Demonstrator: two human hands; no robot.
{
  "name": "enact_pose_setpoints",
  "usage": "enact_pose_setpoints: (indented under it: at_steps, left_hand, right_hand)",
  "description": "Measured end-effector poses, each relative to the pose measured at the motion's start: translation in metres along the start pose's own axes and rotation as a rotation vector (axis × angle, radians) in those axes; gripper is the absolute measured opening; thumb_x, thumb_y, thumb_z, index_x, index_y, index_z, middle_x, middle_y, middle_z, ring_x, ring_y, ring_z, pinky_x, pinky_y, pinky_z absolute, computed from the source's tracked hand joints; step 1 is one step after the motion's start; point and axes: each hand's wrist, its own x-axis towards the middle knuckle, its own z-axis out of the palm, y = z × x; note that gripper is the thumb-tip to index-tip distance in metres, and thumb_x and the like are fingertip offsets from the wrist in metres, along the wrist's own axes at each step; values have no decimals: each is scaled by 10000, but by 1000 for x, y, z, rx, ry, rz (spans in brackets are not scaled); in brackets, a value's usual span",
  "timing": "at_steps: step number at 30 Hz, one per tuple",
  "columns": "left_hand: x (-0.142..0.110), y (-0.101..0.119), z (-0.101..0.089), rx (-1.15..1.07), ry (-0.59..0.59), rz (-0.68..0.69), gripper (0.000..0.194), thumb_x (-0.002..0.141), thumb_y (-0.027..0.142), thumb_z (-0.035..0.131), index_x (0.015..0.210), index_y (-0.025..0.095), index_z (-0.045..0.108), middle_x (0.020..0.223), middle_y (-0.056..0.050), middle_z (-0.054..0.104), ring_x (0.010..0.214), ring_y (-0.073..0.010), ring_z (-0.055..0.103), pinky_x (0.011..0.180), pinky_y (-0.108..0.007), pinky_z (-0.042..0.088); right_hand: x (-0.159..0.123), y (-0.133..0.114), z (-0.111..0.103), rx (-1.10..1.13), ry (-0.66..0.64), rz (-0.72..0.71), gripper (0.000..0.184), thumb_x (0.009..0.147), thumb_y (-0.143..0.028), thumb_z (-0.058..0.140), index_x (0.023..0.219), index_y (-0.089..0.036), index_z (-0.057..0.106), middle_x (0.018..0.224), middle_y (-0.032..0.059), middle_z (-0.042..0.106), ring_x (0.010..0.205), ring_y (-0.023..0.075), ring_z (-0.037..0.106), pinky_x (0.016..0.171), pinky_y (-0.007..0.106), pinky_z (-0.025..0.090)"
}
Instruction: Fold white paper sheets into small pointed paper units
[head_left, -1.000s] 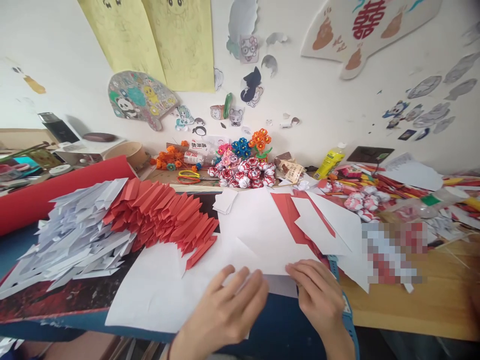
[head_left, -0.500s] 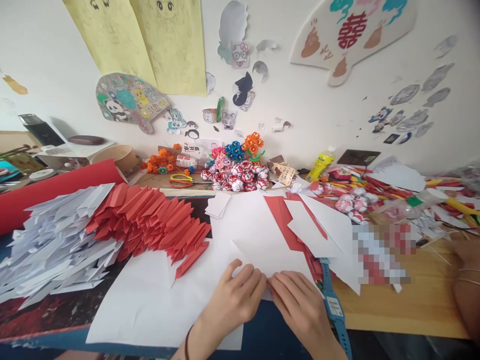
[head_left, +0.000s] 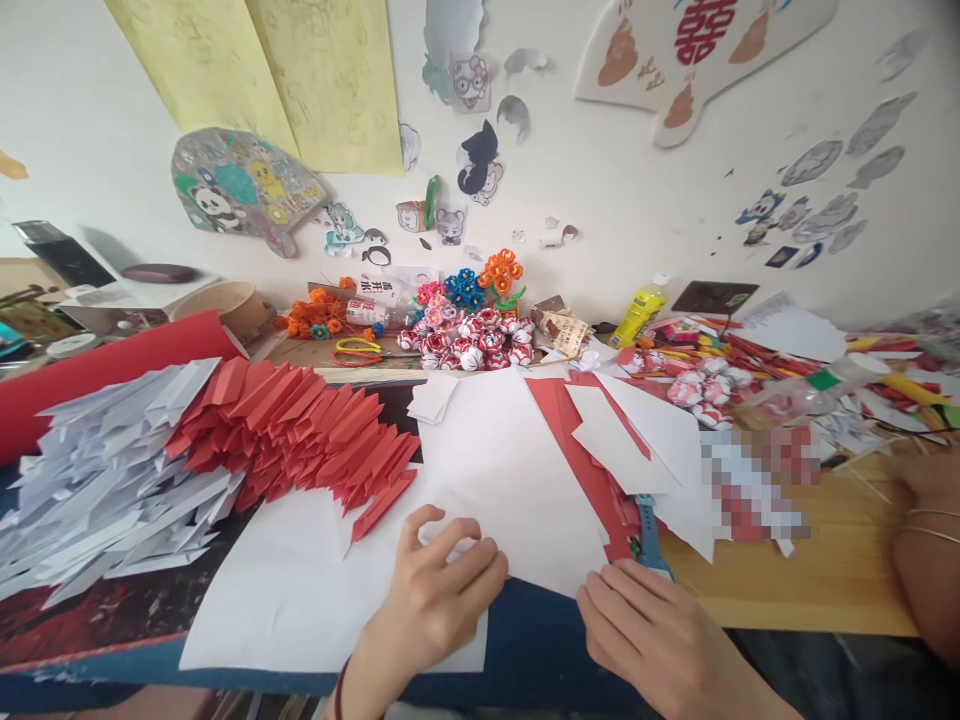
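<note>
A white sheet of paper (head_left: 517,480) lies on the table in front of me, its near corner pointing toward me. My left hand (head_left: 435,590) rests on the sheet's left part with fingers curled and pressing the paper down. At the sheet's near right edge, my right hand (head_left: 660,630) has its fingers stretched forward, the fingertips touching the paper's corner. A larger white sheet (head_left: 292,590) lies underneath at the left. Red paper (head_left: 577,440) shows under the white sheets on the right.
Rows of folded red pieces (head_left: 300,430) and white pieces (head_left: 112,480) fill the left. Paper flowers (head_left: 472,320), scissors (head_left: 360,350) and a yellow glue bottle (head_left: 637,315) stand at the back. Another person's arm (head_left: 930,540) rests on the wooden table at far right.
The hands, close together on the near edge half a second ago, have parted: the left stayed on the sheet, the right slid right and nearer. The view shifted slightly left.
</note>
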Motion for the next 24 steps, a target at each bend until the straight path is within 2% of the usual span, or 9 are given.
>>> enact_pose_setpoints:
  at_steps: [3,6,7,9,12,15,18,21,24]
  left_hand:
    - [0,-10,-15,-13,69,-23,216,838,55,495,826,211,643,734,41,695,772,-131,612,877,-387,306]
    - [2,-23,-33,-13,176,-89,253,836,31,479,820,209,658,767,28,721,746,-140,620,845,-386,326]
    - [3,-26,-37,-27,214,-138,242,842,41,489,800,208,660,760,22,719,732,-142,617,825,-378,340]
    - [4,-28,-43,-103,286,-282,195,851,79,532,757,199,654,711,13,696,672,-135,591,747,-335,379]
    - [7,-21,-40,-302,266,-572,119,861,188,588,762,186,653,667,10,654,592,-116,539,577,-252,390]
    - [11,-12,-28,-579,171,-841,180,875,317,583,803,170,657,695,-2,650,618,-117,548,521,-215,377]
    - [16,-9,-14,-867,114,-979,249,881,390,563,856,159,653,709,-11,637,675,-133,566,571,-214,402]
    - [18,-12,-2,-1066,66,-1050,308,872,435,556,945,151,649,787,-36,657,720,-151,583,612,-229,424]
    - [16,-15,8,-1180,-9,-1122,374,859,469,553,1050,152,610,780,-38,656,668,-150,575,599,-237,424]
  right_hand:
    - [-25,11,-14,-63,-50,3,152,883,-132,548,916,-181,688,827,53,720,784,201,646,812,377,471]
    - [-46,30,-28,-146,-9,34,161,923,-224,525,896,-211,682,812,48,722,757,204,645,803,377,454]
    - [-50,35,-31,-149,12,78,174,929,-222,508,875,-224,674,787,43,715,735,204,642,793,375,452]
    - [-52,41,-33,-86,55,276,119,900,-207,551,841,-234,651,743,30,692,692,195,633,760,358,462]
    - [-42,33,-21,191,167,608,82,880,-202,583,924,-233,645,822,39,690,723,183,649,707,310,505]
    - [-21,15,4,640,162,871,207,918,-298,547,1103,-245,622,927,55,699,798,188,676,696,285,551]
    - [5,2,29,1134,240,946,418,929,-492,473,1261,-248,544,1022,96,697,850,229,688,681,329,575]
    - [30,-4,47,1421,287,974,705,817,-705,474,1350,-243,465,1183,141,641,1039,304,636,758,411,567]
    - [46,-6,59,1581,370,1022,698,810,-691,504,1371,-281,441,1234,128,623,1132,313,592,837,446,538]
